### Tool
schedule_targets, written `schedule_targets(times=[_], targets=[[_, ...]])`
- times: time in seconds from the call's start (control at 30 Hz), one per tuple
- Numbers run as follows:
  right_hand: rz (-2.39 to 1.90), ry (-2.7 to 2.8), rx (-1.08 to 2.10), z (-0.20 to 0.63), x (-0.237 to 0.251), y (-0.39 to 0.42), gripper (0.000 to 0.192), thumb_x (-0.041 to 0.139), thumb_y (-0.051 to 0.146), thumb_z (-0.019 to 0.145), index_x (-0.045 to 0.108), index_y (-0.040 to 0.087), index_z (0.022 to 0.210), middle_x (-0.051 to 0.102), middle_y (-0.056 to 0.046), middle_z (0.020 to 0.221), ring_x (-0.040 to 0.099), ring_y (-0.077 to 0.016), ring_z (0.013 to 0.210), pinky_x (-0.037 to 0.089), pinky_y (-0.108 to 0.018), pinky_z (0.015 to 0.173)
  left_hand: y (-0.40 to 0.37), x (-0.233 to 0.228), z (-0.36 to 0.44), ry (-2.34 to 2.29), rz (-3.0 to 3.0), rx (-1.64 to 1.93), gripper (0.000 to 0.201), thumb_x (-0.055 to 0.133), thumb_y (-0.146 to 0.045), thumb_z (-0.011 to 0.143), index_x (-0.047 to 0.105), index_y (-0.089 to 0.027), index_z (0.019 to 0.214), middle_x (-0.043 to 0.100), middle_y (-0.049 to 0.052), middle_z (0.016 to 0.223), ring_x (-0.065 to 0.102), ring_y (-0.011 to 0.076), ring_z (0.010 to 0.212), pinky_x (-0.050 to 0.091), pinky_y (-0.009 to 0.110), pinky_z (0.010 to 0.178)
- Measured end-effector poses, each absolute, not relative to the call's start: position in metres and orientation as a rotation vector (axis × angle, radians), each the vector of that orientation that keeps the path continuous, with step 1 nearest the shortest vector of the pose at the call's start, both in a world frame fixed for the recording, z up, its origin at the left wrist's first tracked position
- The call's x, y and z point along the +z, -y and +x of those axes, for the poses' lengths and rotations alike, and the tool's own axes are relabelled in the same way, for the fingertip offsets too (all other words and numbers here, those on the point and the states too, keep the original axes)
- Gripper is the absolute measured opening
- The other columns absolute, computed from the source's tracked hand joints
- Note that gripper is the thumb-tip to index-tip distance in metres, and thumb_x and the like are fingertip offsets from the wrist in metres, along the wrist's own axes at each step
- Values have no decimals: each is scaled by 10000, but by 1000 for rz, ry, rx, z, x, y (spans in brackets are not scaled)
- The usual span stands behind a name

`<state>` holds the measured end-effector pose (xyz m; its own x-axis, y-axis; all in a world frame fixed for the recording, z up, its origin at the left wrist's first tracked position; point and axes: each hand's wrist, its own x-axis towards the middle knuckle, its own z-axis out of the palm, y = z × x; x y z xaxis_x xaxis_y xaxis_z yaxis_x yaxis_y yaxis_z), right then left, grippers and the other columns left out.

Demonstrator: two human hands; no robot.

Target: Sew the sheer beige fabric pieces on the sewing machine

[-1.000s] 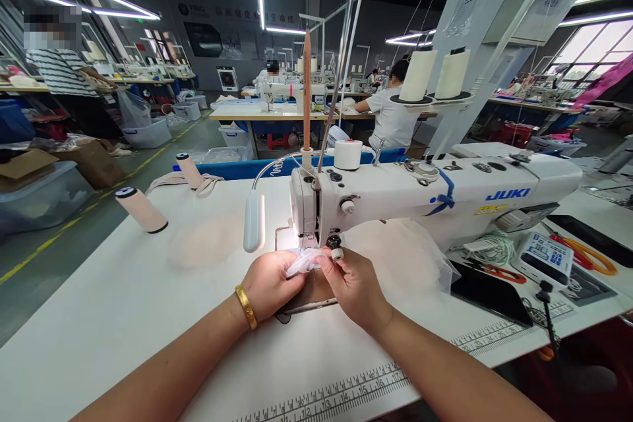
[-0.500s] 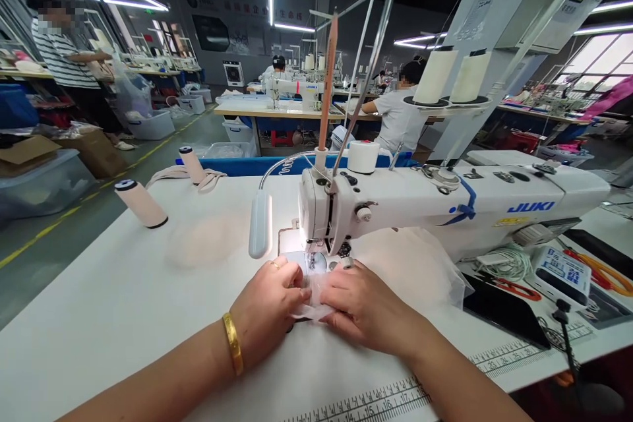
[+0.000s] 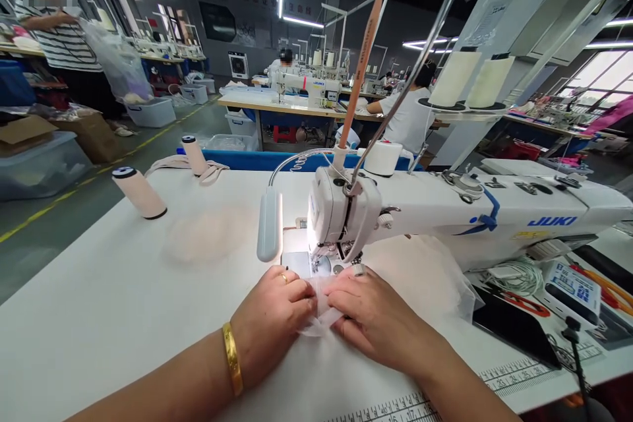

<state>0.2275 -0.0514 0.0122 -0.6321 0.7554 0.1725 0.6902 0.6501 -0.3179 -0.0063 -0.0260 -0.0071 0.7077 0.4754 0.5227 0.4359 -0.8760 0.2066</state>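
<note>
A small piece of sheer white fabric (image 3: 316,326) lies in front of the needle area of a white sewing machine (image 3: 341,211). My left hand (image 3: 274,316), with a gold bangle at the wrist, pinches the fabric's left side. On the other side my right hand (image 3: 373,313) has its fingers bent and closed on the same fabric. Both hands rest low at the table, just short of the lit needle plate (image 3: 297,264). The presser foot is partly hidden by the machine head. A grey lamp (image 3: 268,224) hangs left of the needle.
Two thread cones, a larger one (image 3: 139,193) and a smaller one (image 3: 194,156), are at the left. Pale sheer fabric (image 3: 425,270) lies beneath the machine arm. A black phone-like slab (image 3: 517,328), a cable coil (image 3: 514,277) and a printed ruler (image 3: 519,372) are rightward. A person (image 3: 59,33) stands far left.
The view has shifted, so the machine appears a little farther right. Both hands still hold the fabric, which sits slightly lower in the picture. The standing person has raised their arms.
</note>
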Motion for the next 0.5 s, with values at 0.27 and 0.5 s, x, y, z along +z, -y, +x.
schedule_targets(times=[0.27,0.5], targets=[[-1197,2575,388,225,13,49,94,605,131,920,599,223,936,688,-17,954,570,-229,903,421,-372,825,25,-9,-5,-728,2817,953,255,488,-27,947,677,-198,958,746,34,972,656,223,907,437,376,793],[-1175,2562,342,226,9,47,176,613,131,932,632,250,1059,692,-34,1022,595,-248,988,448,-384,889,23,-14,-8,-721,2811,880,283,482,-1,918,663,-209,977,733,25,927,662,211,862,431,367,782]])
